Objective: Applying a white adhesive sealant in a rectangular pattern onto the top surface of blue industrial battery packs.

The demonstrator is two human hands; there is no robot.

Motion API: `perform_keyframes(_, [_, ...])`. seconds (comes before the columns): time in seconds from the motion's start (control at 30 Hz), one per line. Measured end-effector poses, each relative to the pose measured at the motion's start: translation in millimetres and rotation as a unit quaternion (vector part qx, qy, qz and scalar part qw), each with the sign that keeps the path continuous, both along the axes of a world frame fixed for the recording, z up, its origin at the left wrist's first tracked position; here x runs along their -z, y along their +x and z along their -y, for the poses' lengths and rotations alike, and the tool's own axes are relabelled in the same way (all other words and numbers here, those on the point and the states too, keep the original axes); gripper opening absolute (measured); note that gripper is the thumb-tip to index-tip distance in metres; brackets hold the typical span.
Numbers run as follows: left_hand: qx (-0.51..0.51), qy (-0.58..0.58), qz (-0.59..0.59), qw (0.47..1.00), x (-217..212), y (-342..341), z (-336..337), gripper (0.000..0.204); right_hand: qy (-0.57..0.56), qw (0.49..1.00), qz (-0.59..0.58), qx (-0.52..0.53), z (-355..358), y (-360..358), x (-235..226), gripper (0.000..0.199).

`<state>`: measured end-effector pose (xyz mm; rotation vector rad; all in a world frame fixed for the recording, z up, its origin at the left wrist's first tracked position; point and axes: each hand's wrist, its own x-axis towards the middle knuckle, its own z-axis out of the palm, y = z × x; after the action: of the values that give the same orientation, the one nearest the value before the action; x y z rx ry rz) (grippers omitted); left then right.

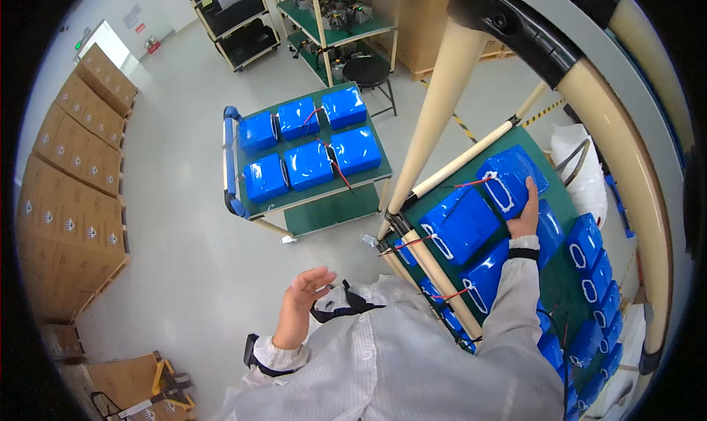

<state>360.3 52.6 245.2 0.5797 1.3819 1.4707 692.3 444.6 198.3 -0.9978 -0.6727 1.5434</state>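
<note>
My right hand (524, 216) reaches out over a green shelf (565, 204) on my right. Its fingers lie along the near right side of a blue-wrapped battery pack (515, 172) with a red lead and a white bead around its end. Another blue pack (461, 225) sits just left of it, and a further pack (489, 272) is partly hidden by my sleeve. My left hand (303, 297) hangs in the air in front of my body, holding nothing, with its fingers stretched out.
A green-topped trolley (294, 194) ahead carries several blue packs in two rows. More packs (589, 288) stand at the right. Thick cream tubes (442, 104) frame the shelf. Stacked cartons (74, 222) line the left; a black stool (367, 71) stands behind the trolley.
</note>
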Motion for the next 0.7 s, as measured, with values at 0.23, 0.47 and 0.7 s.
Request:
perform_keyframes(0.23, [-0.192, -0.084, 0.104, 0.972, 43, -12, 39, 0.061, -0.078, 0.997, -0.014, -0.004, -46, -6, 19, 0.051])
perform_keyframes(0.47, [-0.172, -0.053, 0.149, 0.972, 38, -20, 33, 0.061, -0.081, 0.996, 0.011, 0.041, -58, 2, 30, 0.054])
perform_keyframes(0.7, [-0.146, -0.05, 0.123, 0.98, 41, -36, 40, 0.051, 0.011, 0.956, 0.242, 0.165, -36, 7, 46, 0.032])
